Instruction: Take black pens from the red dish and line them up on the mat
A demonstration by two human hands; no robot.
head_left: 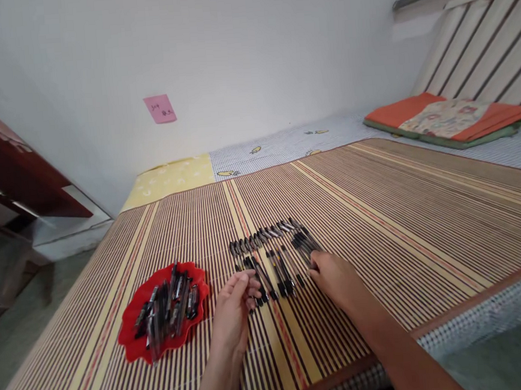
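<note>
Pens lie side by side on the striped bamboo mat, with a row of dark pen caps (264, 235) along the far side and several pens (282, 271) nearer to me. My right hand (334, 274) is closed around the near ends of a small bunch of black pens (304, 242) at the right end of the row. At the left end, my left hand (235, 299) hovers over the pens with its fingers curled and thumb drawn in. Whether anything is between those fingers, I cannot make out. Left of it, a red scalloped dish (130, 313) holds several black and clear pens (170, 304).
The bamboo mat (362, 223) covers a bed against a white wall (254, 63). A folded orange and green cloth (453, 117) lies at the far right by a slatted headboard (483, 39). A pink note (160, 109) is stuck on the wall.
</note>
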